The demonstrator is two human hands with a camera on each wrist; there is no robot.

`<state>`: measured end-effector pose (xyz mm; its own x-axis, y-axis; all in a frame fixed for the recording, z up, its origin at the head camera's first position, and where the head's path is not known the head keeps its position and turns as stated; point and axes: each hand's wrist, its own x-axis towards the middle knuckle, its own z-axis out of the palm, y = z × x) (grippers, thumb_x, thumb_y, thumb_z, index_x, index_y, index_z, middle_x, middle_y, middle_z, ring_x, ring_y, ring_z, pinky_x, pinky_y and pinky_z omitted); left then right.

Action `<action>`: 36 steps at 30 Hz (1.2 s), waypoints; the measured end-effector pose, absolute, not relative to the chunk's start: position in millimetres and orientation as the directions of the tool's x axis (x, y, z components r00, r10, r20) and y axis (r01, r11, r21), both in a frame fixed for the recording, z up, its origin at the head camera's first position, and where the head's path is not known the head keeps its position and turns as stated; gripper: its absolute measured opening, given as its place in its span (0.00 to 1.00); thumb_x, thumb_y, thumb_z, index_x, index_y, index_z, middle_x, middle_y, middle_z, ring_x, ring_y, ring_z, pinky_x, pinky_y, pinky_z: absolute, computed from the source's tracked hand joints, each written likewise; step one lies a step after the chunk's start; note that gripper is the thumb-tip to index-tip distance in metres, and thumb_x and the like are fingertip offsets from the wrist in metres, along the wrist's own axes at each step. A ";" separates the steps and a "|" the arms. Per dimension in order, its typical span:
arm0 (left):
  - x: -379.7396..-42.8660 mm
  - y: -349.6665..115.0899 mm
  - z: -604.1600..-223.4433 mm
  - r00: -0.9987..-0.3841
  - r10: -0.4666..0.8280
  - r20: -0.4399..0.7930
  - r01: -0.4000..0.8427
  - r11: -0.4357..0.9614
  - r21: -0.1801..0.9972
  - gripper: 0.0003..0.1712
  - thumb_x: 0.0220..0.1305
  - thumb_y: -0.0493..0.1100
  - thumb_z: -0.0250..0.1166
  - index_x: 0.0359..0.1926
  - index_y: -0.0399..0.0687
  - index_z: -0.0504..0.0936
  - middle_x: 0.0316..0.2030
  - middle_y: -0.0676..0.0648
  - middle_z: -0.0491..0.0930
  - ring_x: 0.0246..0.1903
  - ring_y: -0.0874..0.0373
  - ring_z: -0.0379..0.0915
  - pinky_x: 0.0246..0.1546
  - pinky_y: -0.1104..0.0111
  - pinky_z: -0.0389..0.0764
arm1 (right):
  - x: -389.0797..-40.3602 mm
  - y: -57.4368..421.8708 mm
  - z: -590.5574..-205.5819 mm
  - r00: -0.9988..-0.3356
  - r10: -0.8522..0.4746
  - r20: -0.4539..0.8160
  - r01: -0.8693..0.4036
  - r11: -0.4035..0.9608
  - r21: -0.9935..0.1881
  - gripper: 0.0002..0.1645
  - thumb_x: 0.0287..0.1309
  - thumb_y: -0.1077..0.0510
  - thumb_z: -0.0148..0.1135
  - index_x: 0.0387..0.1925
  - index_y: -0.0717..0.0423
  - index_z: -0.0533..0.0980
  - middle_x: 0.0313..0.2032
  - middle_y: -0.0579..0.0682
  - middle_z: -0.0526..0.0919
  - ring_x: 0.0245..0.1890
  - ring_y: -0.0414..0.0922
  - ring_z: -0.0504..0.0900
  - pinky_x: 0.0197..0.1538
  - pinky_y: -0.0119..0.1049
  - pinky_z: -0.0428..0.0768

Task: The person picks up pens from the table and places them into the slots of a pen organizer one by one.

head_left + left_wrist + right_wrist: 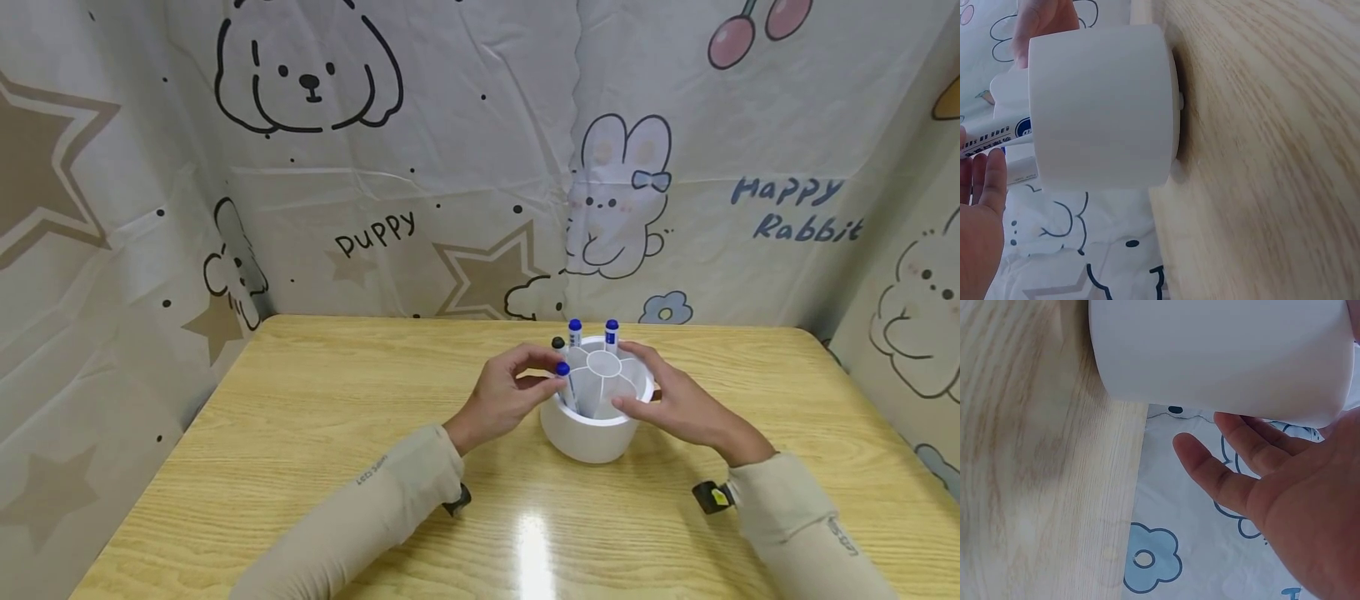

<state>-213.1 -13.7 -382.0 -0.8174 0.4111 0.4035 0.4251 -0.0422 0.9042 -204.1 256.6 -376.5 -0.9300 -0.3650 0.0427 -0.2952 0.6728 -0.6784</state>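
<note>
A round white pen holder [588,433] with petal-shaped compartments stands on the table. My left hand [510,392] pinches a blue-capped marker [564,382] between thumb and fingers; the marker's lower end is inside a front-left compartment. In the left wrist view, the printed white barrel of this marker [997,136] enters the holder. My right hand [686,408] holds the right side of the holder, thumb over the front of the rim, fingers around the back. The right wrist view shows fingertips against the wall and one finger [1210,472] apart from it.
Two blue-capped markers, one back-left [575,332] and one at the back [612,333], stand in the holder beside a black-capped marker [558,345]. The wooden table [322,400] ends at a printed cloth backdrop [450,167].
</note>
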 end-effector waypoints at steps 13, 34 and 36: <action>-219.5 -36.1 -380.5 -0.815 0.406 0.413 0.479 0.071 0.875 0.19 0.63 0.32 0.69 0.55 0.36 0.78 0.51 0.41 0.80 0.52 0.50 0.78 0.54 0.64 0.81 | -204.1 255.8 -376.5 -0.935 -0.353 0.030 -0.286 0.701 -0.654 0.52 0.67 0.41 0.61 0.78 0.57 0.46 0.69 0.70 0.61 0.62 0.67 0.71 0.56 0.61 0.78; -222.8 -104.4 -372.7 -0.807 0.543 0.231 0.589 0.714 0.379 0.40 0.71 0.57 0.62 0.73 0.39 0.62 0.71 0.37 0.63 0.73 0.42 0.52 0.73 0.43 0.49 | -202.2 267.4 -369.3 -0.936 -0.351 -0.001 -0.295 0.788 -0.540 0.63 0.65 0.36 0.61 0.78 0.59 0.32 0.74 0.70 0.50 0.71 0.70 0.53 0.66 0.73 0.56; -221.2 -109.1 -371.1 -0.817 0.532 0.222 0.577 0.746 0.334 0.43 0.70 0.58 0.62 0.74 0.38 0.60 0.72 0.35 0.60 0.74 0.39 0.49 0.73 0.40 0.47 | -201.9 269.0 -369.5 -0.938 -0.346 -0.005 -0.293 0.801 -0.523 0.64 0.64 0.34 0.61 0.78 0.60 0.33 0.75 0.70 0.48 0.72 0.70 0.52 0.67 0.73 0.55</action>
